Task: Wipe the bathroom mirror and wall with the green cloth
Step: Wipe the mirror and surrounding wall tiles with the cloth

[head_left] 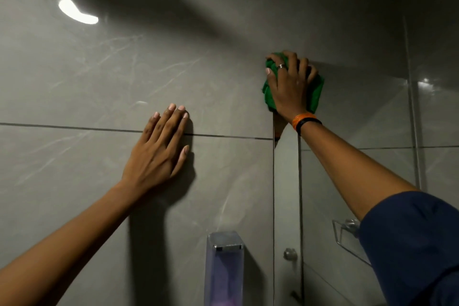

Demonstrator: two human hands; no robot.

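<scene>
The grey tiled wall [87, 82] fills the view, with dark grout lines. High on it, right of centre, my right hand [289, 87] presses the bunched green cloth [315, 94] flat against the tile, fingers spread over the cloth; a ring and wristbands show. My left hand [161, 146] lies flat on the wall lower and to the left, fingers together, holding nothing. A mirror-like glossy panel [360, 112] begins right of a vertical seam below the cloth.
A clear soap dispenser [224, 268] with purple liquid hangs on the wall at bottom centre. A small metal knob [290, 254] and a wire rack [347, 233] sit at lower right. A ceiling light's reflection [77, 12] glares at upper left.
</scene>
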